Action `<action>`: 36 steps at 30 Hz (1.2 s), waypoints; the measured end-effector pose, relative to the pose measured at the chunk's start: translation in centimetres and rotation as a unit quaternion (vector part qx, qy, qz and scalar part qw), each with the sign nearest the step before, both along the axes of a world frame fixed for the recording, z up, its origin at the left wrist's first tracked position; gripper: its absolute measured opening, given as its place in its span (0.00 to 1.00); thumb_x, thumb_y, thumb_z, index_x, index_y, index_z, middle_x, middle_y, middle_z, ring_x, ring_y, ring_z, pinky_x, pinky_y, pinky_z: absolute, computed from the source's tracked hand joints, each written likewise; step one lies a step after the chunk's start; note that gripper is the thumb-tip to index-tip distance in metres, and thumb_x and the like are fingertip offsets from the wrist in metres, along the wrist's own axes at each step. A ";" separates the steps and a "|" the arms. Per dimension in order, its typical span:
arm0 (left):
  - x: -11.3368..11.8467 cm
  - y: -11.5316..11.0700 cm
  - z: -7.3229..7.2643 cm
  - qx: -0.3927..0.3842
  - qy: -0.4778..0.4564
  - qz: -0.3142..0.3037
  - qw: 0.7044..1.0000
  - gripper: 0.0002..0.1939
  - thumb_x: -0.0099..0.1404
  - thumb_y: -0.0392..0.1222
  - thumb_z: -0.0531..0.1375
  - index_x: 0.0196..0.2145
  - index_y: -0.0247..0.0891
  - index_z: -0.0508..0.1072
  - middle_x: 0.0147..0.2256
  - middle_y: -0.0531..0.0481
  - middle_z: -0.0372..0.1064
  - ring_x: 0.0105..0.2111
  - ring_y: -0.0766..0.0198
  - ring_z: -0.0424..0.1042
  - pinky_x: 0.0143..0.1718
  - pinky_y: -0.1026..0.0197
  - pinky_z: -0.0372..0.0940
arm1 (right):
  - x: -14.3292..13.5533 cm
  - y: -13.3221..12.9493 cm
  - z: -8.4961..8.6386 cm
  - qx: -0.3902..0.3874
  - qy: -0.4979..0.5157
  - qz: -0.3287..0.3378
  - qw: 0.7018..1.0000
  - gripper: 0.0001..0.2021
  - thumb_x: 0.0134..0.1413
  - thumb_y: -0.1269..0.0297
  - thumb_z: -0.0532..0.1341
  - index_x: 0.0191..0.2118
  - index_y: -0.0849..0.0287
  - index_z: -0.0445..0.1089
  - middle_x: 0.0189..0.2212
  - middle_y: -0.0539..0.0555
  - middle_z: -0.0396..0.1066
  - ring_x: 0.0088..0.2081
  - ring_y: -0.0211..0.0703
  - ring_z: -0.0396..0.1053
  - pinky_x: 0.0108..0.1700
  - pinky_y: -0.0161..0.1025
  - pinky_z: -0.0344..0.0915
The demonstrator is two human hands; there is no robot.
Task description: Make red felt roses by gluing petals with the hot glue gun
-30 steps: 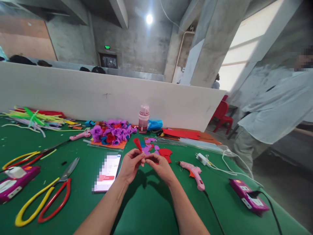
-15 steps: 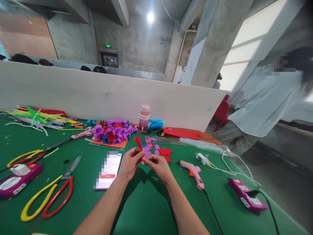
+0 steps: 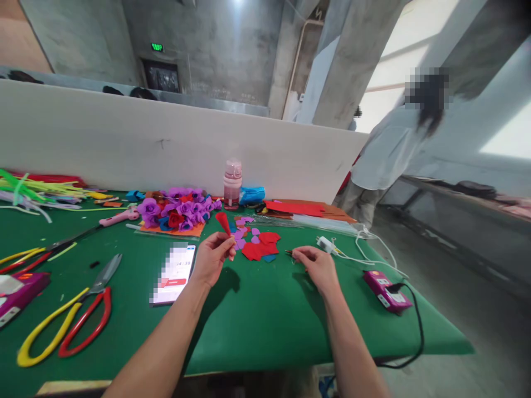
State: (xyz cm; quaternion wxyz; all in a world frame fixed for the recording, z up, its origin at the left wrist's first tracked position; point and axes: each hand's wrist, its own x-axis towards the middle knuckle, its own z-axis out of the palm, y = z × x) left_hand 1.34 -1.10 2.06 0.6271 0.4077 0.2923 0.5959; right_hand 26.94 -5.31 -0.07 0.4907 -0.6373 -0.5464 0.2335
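Observation:
My left hand [image 3: 213, 257] is closed in a pinch around the lower end of a small red petal piece [image 3: 223, 222]. Its flared red top sticks up above the fingers, while the pinched end is mostly hidden. Over to the right, my right hand [image 3: 317, 268] is closed over a hot glue gun, whose nozzle [image 3: 289, 252] pokes out left of the fingertips. The hand and wrist cover most of the gun's body. Between the hands lie loose red petals [image 3: 261, 247] and purple petals [image 3: 239, 243] on the green table [image 3: 257, 320].
Purple and red paper roses [image 3: 178, 210] are heaped behind my left hand, near a pink bottle [image 3: 233, 185]. A phone [image 3: 174, 276] and large scissors [image 3: 89, 301] lie left. At right are a white charger [image 3: 326, 245] and purple power strip [image 3: 388, 292]. A person [image 3: 384, 152] stands beyond.
My right hand has left the red petal piece and moved right onto the glue gun. The left hand keeps hold of the piece. The view has shifted, and the person at right stands more upright.

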 end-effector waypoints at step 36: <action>0.7 -0.1 -0.8 0.042 0.045 -0.004 0.998 0.11 0.55 0.44 0.61 0.28 0.37 0.63 0.22 0.60 0.58 0.16 0.78 0.53 0.18 0.71 0.47 | -11.8 3.2 -0.3 0.040 0.366 0.098 0.925 0.13 0.40 0.57 0.65 0.27 0.59 0.64 0.21 0.45 0.64 0.23 0.33 0.61 0.28 0.32 0.59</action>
